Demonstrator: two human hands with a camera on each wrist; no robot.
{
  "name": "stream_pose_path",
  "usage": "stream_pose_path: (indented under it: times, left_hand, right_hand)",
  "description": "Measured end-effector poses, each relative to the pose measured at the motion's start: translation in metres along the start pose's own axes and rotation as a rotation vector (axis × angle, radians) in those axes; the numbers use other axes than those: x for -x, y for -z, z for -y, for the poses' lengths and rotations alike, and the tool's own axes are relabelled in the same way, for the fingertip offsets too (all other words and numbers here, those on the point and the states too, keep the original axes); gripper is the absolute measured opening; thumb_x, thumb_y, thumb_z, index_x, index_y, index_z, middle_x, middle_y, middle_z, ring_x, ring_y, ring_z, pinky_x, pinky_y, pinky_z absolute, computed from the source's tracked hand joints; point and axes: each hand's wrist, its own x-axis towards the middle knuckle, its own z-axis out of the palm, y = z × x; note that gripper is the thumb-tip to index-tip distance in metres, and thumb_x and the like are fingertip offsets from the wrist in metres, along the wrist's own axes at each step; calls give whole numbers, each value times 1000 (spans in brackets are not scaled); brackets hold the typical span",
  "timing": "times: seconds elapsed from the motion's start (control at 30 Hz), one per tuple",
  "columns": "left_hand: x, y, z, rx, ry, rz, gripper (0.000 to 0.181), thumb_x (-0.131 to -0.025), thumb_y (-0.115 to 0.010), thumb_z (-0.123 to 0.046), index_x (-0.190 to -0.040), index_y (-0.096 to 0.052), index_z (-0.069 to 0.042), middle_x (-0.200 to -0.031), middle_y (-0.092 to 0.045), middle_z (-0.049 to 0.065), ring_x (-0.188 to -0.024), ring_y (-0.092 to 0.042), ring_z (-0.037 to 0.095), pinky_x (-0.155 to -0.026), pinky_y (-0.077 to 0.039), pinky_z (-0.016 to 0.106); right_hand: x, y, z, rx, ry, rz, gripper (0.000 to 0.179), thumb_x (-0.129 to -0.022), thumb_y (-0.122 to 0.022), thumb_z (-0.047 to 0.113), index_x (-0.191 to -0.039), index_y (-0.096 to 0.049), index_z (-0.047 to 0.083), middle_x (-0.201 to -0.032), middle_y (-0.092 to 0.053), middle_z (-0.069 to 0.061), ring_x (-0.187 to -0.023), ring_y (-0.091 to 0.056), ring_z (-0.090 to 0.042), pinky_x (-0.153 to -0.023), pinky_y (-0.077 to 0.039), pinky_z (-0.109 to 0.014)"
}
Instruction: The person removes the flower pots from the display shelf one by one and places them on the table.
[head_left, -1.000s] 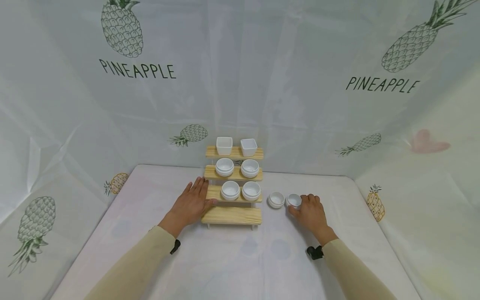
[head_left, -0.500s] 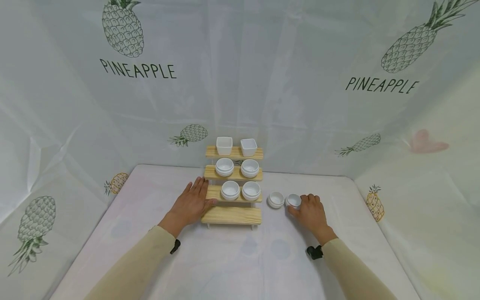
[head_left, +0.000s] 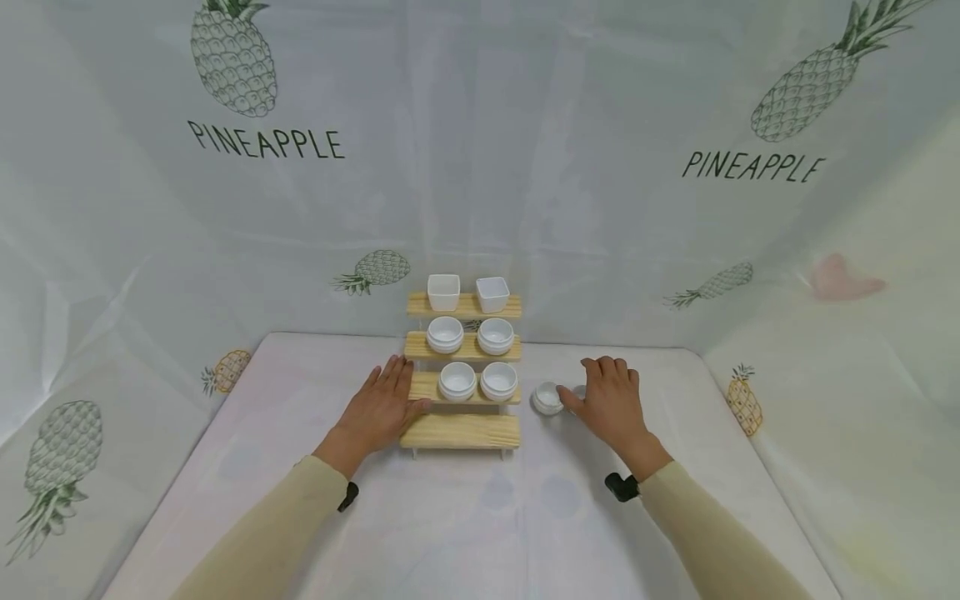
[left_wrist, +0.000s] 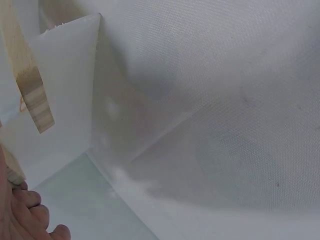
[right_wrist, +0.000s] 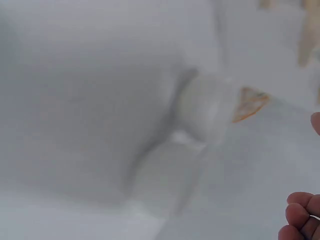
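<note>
My left hand point(head_left: 378, 408) rests at the left side of a four-tier wooden display stand point(head_left: 460, 432), its fingers extended along the side and its thumb near a lower shelf. In the left wrist view, bent fingertips point(left_wrist: 37, 210) lie by a plank end. My right hand point(head_left: 613, 408) hovers over the table right of the stand, thumb spread from the fingers, holding nothing. Two small white round bowls point(head_left: 547, 398) stand side by side there; the right one is mostly hidden behind the thumb in the head view. Both bowls point(right_wrist: 165, 175) show blurred in the right wrist view.
Two square white cups point(head_left: 443, 293) sit on the top shelf. Below them, white round bowls point(head_left: 457, 381) stand in pairs on the two middle shelves. The bottom shelf is bare. A pineapple-print curtain point(head_left: 600, 208) hangs behind the table.
My right hand has let go of the right-hand small bowl and risen up and slightly left, fingers apart. My left hand stays at the stand. The head view has shifted slightly.
</note>
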Motion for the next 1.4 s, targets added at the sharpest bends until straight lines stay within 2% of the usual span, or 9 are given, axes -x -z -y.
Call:
stream_pose_path:
  times: [0.17, 0.4, 0.5, 0.67, 0.8, 0.97, 1.27, 1.4]
  left_hand:
    - [-1, -1, 2, -4, 1, -8, 85, -112, -38, -56, -164, -22, 9, -171, -24, 29, -161, -20, 42, -131, -23, 59]
    - [-3, -2, 3, -14, 4, -1, 85, -112, -36, -57, -164, -21, 9, -171, -23, 29, -162, -19, 42, -131, -22, 59]
    - [-3, -1, 3, -3, 3, -5, 86, -112, -37, -57, -164, -21, 10, -171, -24, 29, -162, -19, 42, -131, -22, 59]
    - [-2, 0, 2, 11, 1, -11, 86, -112, -37, -57, -164, -21, 10, -170, -24, 29, -162, -19, 42, -131, -22, 59]
    - [-2, 0, 2, 16, 4, -11, 86, -112, -37, -57, -164, -21, 10, -171, -24, 29, -162, -19, 41, -131, -22, 59]
    - [-2, -1, 1, 16, 7, -6, 86, -112, -37, -57, -164, -20, 9, -171, -23, 28, -162, -18, 41, -131, -22, 58]
    - [-1, -3, 2, 15, 10, -6, 86, -112, -34, -58, -164, -21, 9, -171, -24, 28, -162, -18, 42, -131, -22, 59]
    - [0, -2, 1, 31, 13, -1, 86, -112, -36, -57, -164, -20, 9, -171, -24, 28, -162, -19, 41, -131, -22, 59]
  right_hand:
    - [-13, 15, 27, -3, 108, -71, 69, -90, -78, 50, -127, -64, -7, -114, -63, -25, -108, -55, -46, -87, -45, -57]
    - [-23, 21, 61, -40, 228, -172, 68, -88, -80, 50, -124, -64, -6, -107, -63, -21, -103, -56, -44, -83, -45, -57]
    - [-25, 20, 75, -44, 260, -176, 69, -86, -82, 51, -124, -64, -5, -107, -63, -19, -104, -57, -42, -83, -46, -56]
    - [-25, 12, 92, -30, 273, -129, 70, -87, -81, 53, -125, -63, -3, -110, -63, -17, -102, -56, -39, -84, -46, -52]
    - [-25, 2, 96, 5, 271, -93, 70, -90, -77, 57, -125, -61, -1, -111, -62, -16, -101, -55, -37, -84, -46, -50]
    - [-23, -6, 97, 36, 272, -93, 68, -91, -75, 58, -124, -61, 0, -109, -62, -14, -98, -55, -35, -82, -46, -48]
    - [-22, -10, 97, 47, 271, -99, 72, -92, -74, 60, -125, -63, -2, -106, -63, -15, -96, -55, -36, -81, -45, -49]
    - [-18, -8, 98, 52, 262, -74, 70, -93, -73, 59, -126, -64, -2, -106, -64, -16, -96, -55, -37, -81, -46, -50]
